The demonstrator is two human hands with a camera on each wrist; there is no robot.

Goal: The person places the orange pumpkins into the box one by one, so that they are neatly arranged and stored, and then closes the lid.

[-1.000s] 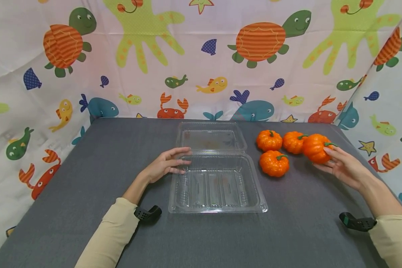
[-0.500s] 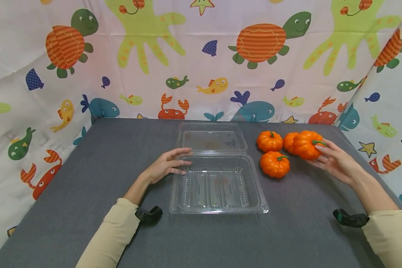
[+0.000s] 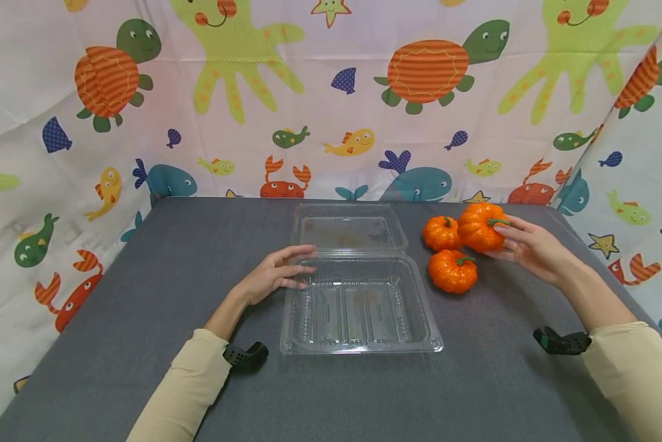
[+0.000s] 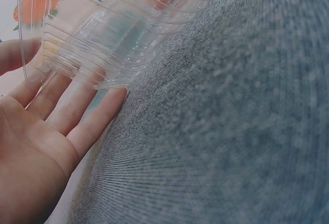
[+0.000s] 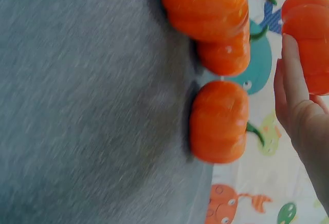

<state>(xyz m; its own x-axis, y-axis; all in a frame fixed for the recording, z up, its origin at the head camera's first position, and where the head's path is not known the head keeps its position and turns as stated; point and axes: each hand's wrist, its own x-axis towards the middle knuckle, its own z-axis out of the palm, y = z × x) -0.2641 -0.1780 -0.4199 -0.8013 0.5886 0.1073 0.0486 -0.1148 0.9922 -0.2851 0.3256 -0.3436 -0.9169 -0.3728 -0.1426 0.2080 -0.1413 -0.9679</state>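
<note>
My right hand grips an orange toy pumpkin with a green stem. In the right wrist view the held pumpkin is up off the tabletop, apart from the others. Two more pumpkins, one at the back and one nearer, sit just left of it; a third pumpkin is hidden behind the held one in the head view. My left hand touches the left side of a clear plastic clamshell container, fingers fairly straight at its wall. The container stands open, its lid folded back.
A grey cloth covers the table. Behind it and along both sides hangs a white curtain printed with sea animals. Black wrist bands sit on both forearms.
My right hand has lifted the pumpkin and carried it left and away from me, in front of one of the others. The left hand and the container have stayed in place.
</note>
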